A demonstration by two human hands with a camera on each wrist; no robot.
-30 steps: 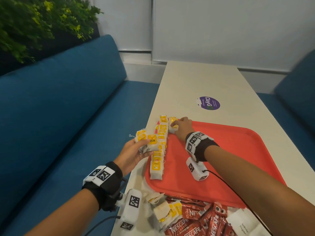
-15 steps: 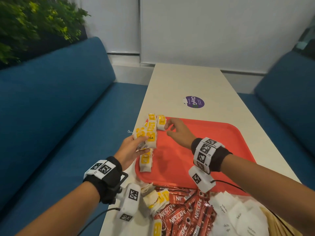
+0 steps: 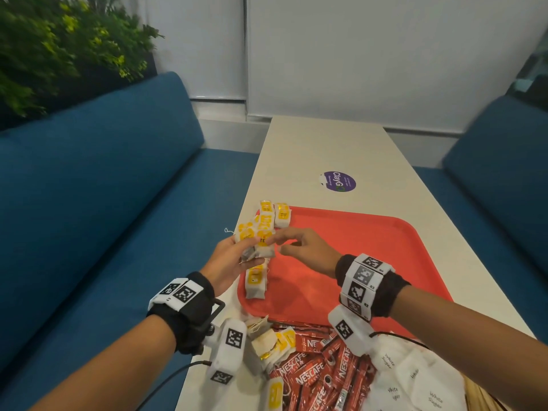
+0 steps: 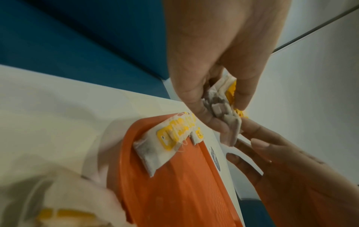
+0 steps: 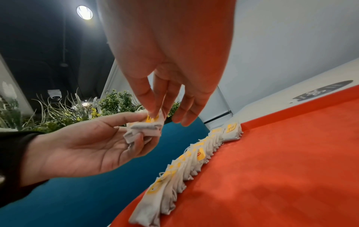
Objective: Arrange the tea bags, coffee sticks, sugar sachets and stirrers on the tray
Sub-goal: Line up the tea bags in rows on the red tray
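Observation:
A red tray lies on the white table. Along its left edge runs a row of yellow-tagged tea bags, also seen in the right wrist view as an overlapping line of tea bags. My left hand holds a small bunch of tea bags above the tray's left rim. My right hand pinches the top of one bag in that bunch between thumb and forefinger. Its other fingers hang loose over the tray.
Near the table's front edge lie loose tea bags, a heap of red coffee sticks, white sugar sachets and wooden stirrers. A purple sticker sits beyond the tray. Blue benches flank the table.
My right hand has come back from the far end of the row, where a tea bag now lies, to the bunch in my left hand and pinches a bag there.

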